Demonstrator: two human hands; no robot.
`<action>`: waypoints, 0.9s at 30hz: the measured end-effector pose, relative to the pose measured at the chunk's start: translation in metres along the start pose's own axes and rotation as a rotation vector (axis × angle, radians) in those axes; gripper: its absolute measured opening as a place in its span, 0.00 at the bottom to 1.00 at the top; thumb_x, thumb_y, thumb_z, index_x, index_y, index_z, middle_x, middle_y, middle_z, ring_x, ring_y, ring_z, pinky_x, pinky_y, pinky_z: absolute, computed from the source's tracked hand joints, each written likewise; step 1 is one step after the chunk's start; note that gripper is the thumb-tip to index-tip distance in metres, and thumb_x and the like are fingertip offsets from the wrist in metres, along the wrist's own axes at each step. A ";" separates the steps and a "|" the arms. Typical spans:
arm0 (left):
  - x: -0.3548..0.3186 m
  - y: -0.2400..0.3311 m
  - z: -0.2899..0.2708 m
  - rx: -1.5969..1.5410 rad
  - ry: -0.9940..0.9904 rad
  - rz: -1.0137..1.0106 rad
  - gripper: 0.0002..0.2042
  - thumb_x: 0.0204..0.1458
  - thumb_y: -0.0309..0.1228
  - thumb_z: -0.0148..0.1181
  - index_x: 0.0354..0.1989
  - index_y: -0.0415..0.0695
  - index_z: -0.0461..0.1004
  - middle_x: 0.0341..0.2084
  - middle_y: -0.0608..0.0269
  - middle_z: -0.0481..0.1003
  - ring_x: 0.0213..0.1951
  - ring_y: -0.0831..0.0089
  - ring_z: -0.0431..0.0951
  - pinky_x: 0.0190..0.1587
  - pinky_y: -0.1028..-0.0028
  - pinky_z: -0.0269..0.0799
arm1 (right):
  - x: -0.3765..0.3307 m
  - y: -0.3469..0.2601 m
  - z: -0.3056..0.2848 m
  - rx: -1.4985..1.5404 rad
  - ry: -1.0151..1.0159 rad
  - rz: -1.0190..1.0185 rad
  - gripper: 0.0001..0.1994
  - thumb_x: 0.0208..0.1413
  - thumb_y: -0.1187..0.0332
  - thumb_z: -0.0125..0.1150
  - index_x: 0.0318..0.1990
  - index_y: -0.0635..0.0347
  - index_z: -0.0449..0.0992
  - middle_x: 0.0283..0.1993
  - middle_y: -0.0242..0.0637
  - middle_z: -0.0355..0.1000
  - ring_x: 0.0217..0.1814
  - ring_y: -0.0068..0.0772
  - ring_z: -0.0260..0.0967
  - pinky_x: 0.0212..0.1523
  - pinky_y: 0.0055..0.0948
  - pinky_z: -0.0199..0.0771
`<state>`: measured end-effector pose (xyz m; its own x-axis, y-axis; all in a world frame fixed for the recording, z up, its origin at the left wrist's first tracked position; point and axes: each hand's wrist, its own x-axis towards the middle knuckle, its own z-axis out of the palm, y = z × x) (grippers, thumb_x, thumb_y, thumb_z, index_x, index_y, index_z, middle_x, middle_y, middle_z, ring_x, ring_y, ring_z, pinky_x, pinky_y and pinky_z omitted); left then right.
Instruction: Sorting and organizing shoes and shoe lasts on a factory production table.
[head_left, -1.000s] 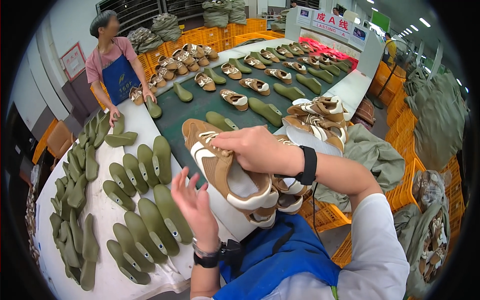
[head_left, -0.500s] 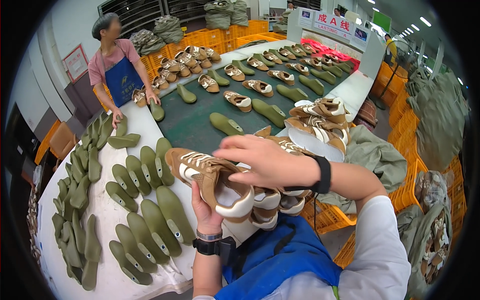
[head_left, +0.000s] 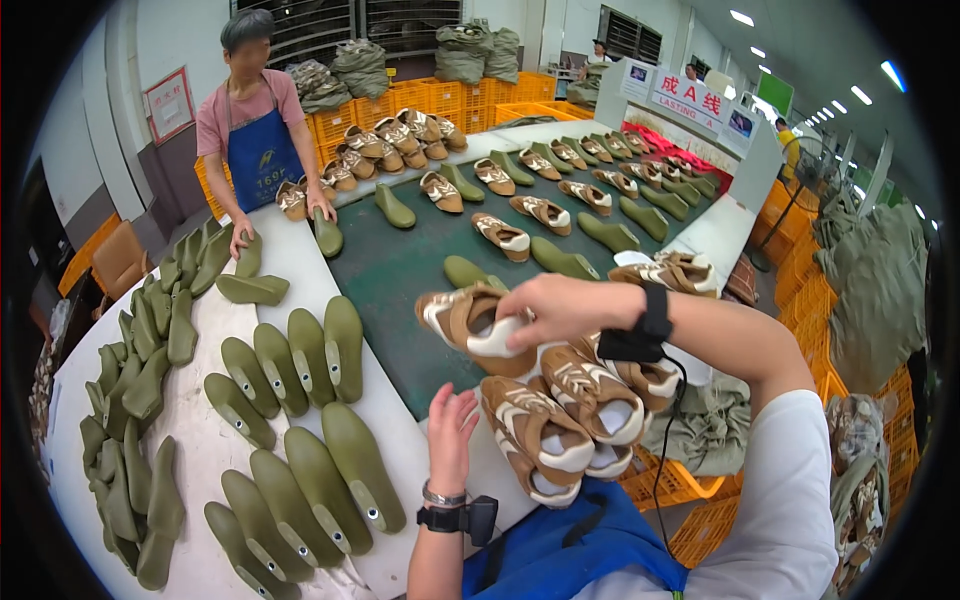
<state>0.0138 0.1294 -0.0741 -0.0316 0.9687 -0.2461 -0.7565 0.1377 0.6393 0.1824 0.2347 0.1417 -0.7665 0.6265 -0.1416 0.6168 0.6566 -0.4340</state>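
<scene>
Presently, the right hand grips one brown-and-white sneaker by its heel, toe to the left, at the near edge of the green belt; contact with the belt cannot be told. Half a second ago the left hand supported this sneaker from below; now that hand is off it, open with fingers slightly bent, just beside the belt's near edge. Consequently, the right hand alone bears the sneaker and the left is free. Stacked sneakers lie nearer than the belt. Left of it, olive shoe lasts stand in rows on a white surface.
</scene>
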 end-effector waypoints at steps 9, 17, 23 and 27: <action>0.022 -0.021 -0.049 0.914 0.195 0.537 0.10 0.52 0.25 0.54 0.42 0.35 0.71 0.32 0.57 0.76 0.37 0.72 0.77 0.43 0.75 0.71 | 0.213 0.128 0.034 -0.181 0.086 0.251 0.19 0.38 0.62 0.65 0.41 0.57 0.77 0.39 0.43 0.75 0.44 0.43 0.72 0.45 0.34 0.71; 0.017 -0.022 -0.053 0.870 0.239 0.506 0.09 0.48 0.23 0.56 0.37 0.35 0.73 0.29 0.54 0.77 0.34 0.65 0.78 0.40 0.72 0.71 | 0.274 0.214 0.103 -0.164 0.328 0.279 0.21 0.39 0.68 0.62 0.46 0.57 0.73 0.40 0.47 0.74 0.45 0.48 0.70 0.47 0.36 0.71; 0.017 -0.018 -0.050 0.850 0.208 0.511 0.09 0.48 0.23 0.56 0.38 0.34 0.73 0.28 0.53 0.77 0.33 0.65 0.78 0.39 0.72 0.72 | 0.202 0.153 0.129 -0.252 -0.581 0.023 0.41 0.35 0.48 0.68 0.58 0.58 0.64 0.51 0.49 0.69 0.54 0.50 0.66 0.54 0.41 0.64; 0.019 -0.018 -0.050 0.909 0.144 0.491 0.08 0.52 0.23 0.53 0.39 0.33 0.72 0.30 0.56 0.77 0.35 0.72 0.77 0.41 0.75 0.71 | 0.159 0.147 0.168 -0.771 -0.539 0.104 0.20 0.41 0.67 0.61 0.46 0.53 0.73 0.39 0.41 0.74 0.43 0.43 0.73 0.37 0.41 0.75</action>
<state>-0.0058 0.1355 -0.1263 -0.3259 0.9345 0.1429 0.1357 -0.1034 0.9853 0.1210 0.3605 -0.0946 -0.5611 0.5460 -0.6221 0.4873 0.8255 0.2849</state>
